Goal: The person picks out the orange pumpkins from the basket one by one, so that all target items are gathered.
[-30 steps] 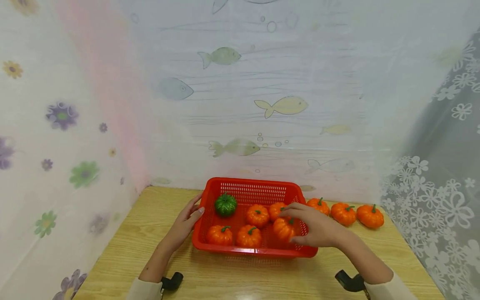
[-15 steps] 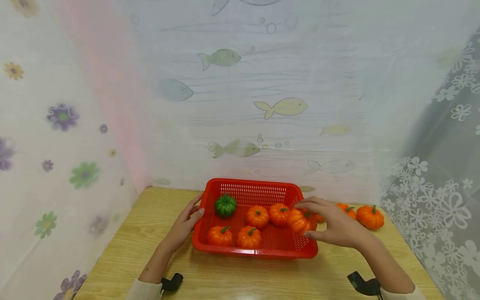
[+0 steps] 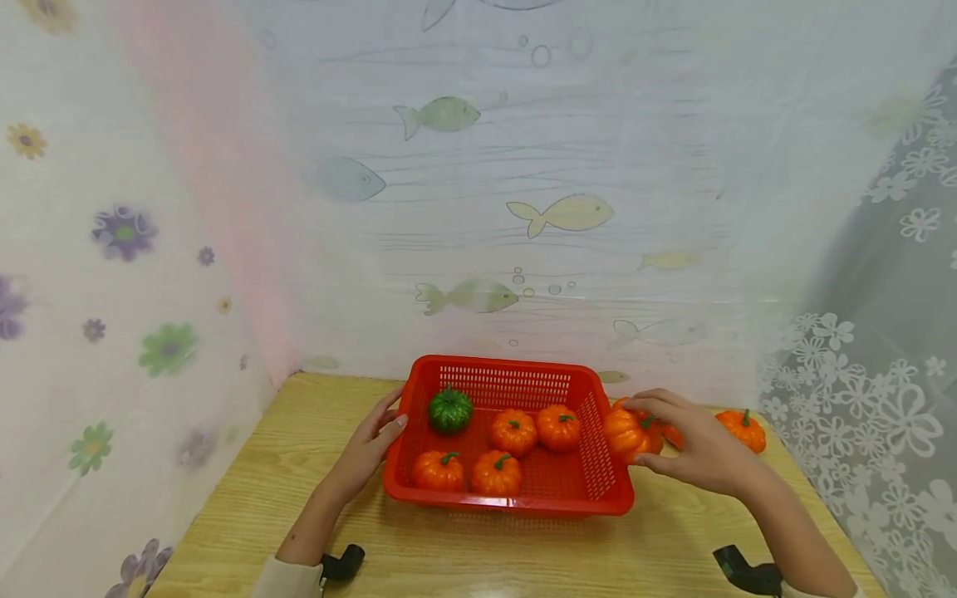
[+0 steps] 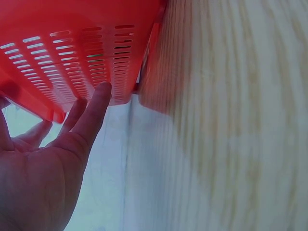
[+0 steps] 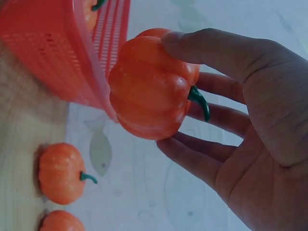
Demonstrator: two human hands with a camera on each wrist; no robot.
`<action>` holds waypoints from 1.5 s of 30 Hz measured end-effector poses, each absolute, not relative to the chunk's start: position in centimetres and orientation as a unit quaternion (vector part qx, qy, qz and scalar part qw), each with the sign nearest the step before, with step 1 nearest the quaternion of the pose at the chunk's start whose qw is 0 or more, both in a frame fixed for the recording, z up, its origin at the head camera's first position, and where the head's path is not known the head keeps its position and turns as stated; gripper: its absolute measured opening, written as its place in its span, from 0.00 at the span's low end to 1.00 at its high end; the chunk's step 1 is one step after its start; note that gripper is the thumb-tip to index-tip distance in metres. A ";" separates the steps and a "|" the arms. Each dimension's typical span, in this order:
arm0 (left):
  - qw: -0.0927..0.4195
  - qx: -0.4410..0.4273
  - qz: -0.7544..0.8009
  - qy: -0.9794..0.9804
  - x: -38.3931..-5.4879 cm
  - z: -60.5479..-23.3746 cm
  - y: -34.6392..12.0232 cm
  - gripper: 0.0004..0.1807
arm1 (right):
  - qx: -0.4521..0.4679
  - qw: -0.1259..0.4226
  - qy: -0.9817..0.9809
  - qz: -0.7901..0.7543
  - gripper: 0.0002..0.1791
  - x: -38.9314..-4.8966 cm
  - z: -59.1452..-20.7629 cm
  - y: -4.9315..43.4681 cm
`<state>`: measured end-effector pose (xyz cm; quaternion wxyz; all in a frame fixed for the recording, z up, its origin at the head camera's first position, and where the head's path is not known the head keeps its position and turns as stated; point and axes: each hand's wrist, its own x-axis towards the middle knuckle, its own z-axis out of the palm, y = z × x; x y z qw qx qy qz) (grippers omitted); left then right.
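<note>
A toy orange pumpkin (image 5: 151, 86) with a green stem is gripped between the thumb and fingers of my right hand (image 3: 691, 440). It is just outside the right end of the red plastic basket (image 3: 553, 502), above the table. My left hand (image 3: 366, 444) rests at the basket's left end, thumb on the rim. In the left wrist view, its fairly straight fingers (image 4: 91, 118) touch the slotted outer wall. Inside the basket lie a green pumpkin (image 3: 450, 410) and several orange pumpkins (image 3: 513, 432).
Right of the basket, more orange pumpkins (image 3: 740, 430) stand in a row on the wooden table (image 3: 284, 465), partly hidden by my right hand. A fish-printed sheet (image 3: 553, 274) hangs behind the table, with flower-printed sheets on either side.
My right hand has carried the orange pumpkin from inside the basket, over its right rim, to the outside. My left hand and the basket have stayed in place.
</note>
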<state>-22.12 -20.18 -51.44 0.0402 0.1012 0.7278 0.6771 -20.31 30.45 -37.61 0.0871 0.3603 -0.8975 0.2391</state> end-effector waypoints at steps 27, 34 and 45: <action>0.038 0.104 0.676 0.729 -22.5 -51.7 -20.3 0.34 | 0.293 0.060 -0.935 0.192 0.34 -22.2 -42.0 32.7; 0.035 0.103 0.673 0.732 -22.4 -51.7 -20.2 0.34 | 0.289 0.030 -0.942 0.170 0.32 -22.9 -43.7 32.6; 0.037 0.104 0.674 0.731 -22.4 -51.7 -20.2 0.33 | 0.292 0.018 -0.946 0.142 0.32 -23.1 -45.3 32.0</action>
